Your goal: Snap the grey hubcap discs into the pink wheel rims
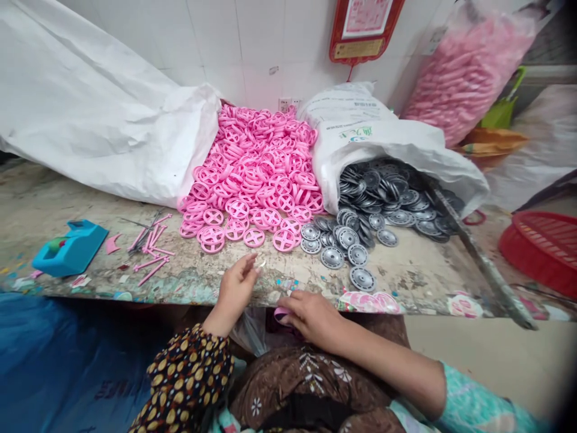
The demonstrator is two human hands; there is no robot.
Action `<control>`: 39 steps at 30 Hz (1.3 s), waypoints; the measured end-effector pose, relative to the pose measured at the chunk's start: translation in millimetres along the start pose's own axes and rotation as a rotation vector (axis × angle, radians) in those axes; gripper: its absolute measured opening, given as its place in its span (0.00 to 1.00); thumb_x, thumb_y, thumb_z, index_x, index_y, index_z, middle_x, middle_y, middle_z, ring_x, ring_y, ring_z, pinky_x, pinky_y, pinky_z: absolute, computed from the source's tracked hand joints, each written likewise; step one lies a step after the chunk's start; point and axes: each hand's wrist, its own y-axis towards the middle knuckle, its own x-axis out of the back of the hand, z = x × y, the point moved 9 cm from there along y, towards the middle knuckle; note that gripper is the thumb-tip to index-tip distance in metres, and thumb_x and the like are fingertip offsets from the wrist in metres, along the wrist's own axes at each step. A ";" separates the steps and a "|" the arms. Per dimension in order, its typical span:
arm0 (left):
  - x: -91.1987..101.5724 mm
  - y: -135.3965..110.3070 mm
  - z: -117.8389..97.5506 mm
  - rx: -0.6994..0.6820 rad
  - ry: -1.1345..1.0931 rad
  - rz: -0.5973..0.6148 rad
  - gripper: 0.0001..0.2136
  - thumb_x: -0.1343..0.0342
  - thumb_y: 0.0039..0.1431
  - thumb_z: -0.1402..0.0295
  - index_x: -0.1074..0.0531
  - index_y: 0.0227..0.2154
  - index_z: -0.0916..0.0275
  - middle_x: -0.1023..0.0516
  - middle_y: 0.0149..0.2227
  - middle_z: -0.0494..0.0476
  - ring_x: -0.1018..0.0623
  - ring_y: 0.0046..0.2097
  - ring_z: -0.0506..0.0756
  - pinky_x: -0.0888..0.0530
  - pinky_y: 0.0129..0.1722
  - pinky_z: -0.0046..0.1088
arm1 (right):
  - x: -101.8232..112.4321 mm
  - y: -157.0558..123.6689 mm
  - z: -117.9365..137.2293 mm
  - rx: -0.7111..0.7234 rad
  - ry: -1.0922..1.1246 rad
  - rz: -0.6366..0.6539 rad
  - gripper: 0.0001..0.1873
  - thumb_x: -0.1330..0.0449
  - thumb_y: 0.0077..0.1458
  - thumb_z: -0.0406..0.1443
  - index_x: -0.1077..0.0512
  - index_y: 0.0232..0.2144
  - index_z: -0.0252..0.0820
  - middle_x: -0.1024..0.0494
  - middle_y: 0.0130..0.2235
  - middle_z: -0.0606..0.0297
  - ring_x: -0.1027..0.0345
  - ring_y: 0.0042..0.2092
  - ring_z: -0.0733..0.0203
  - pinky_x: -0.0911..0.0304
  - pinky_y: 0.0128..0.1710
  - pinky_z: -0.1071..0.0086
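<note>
Behind everything I have a white tiled wall (261, 48), then the counter (157, 264), its top worn and flaked up to the front edge. A white sack (135, 120) closes off my left rear, a heap of pink wheels (261, 174) the middle, and a printed bag (342, 114) spilling grey discs (376, 222) the right, where a metal bar (480, 255) overhangs the edge. A scuffed strip before the wheels gives me sideways room. My right hand (311, 319), at the front edge, curls over a pink ring (280, 313); my left hand (237, 285) is half-curled, a pale scrap (262, 263) at its fingertips, though I can't tell if it's gripped.
</note>
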 end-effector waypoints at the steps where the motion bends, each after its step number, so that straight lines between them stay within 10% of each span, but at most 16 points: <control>1: 2.2 8.8 -4.0 -0.076 0.121 -0.021 0.15 0.46 0.54 0.68 0.28 0.45 0.59 0.24 0.46 0.60 0.26 0.48 0.57 0.31 0.50 0.37 | 4.2 1.3 0.2 0.006 -0.072 -0.026 0.12 0.47 0.60 0.38 0.28 0.44 0.44 0.26 0.35 0.62 0.34 0.38 0.61 0.43 0.37 0.71; 10: -18.0 62.0 -23.1 -0.307 0.987 -0.075 0.12 0.52 0.55 0.73 0.25 0.38 0.65 0.28 0.42 0.67 0.29 0.47 0.63 0.33 0.47 0.40 | 78.0 50.6 -70.0 -0.299 -0.523 -0.175 0.16 0.53 0.61 0.32 0.29 0.45 0.35 0.26 0.42 0.52 0.37 0.43 0.54 0.45 0.44 0.65; 19: -9.0 61.4 -16.4 -0.202 0.861 -0.098 0.12 0.50 0.56 0.65 0.25 0.39 0.60 0.28 0.38 0.61 0.28 0.43 0.59 0.33 0.44 0.36 | 28.4 41.4 -50.3 -0.212 -0.644 -0.067 0.19 0.53 0.59 0.29 0.32 0.51 0.33 0.30 0.52 0.46 0.37 0.49 0.49 0.46 0.47 0.60; 27: -12.1 85.1 -4.1 0.000 0.841 0.037 0.20 0.42 0.47 0.63 0.30 0.44 0.64 0.29 0.44 0.67 0.28 0.48 0.64 0.33 0.45 0.37 | 64.5 46.5 -70.6 -0.271 -0.465 -0.155 0.13 0.48 0.60 0.39 0.30 0.42 0.37 0.30 0.42 0.53 0.36 0.42 0.57 0.42 0.42 0.67; 32: -14.5 65.5 -8.6 0.028 0.588 -0.020 0.17 0.40 0.45 0.68 0.34 0.40 0.61 0.26 0.32 0.56 0.25 0.36 0.57 0.30 0.37 0.33 | 59.4 48.8 -70.0 -0.243 -0.514 -0.057 0.13 0.50 0.60 0.37 0.28 0.37 0.36 0.29 0.39 0.53 0.35 0.40 0.57 0.42 0.41 0.67; 39: -64.3 14.4 11.0 0.436 -0.546 0.160 0.11 0.42 0.49 0.72 0.32 0.37 0.63 0.24 0.32 0.54 0.24 0.29 0.51 0.26 0.28 0.28 | 47.9 42.0 -61.0 -0.100 -0.548 -0.002 0.14 0.54 0.62 0.33 0.30 0.42 0.38 0.28 0.37 0.56 0.34 0.39 0.59 0.42 0.38 0.69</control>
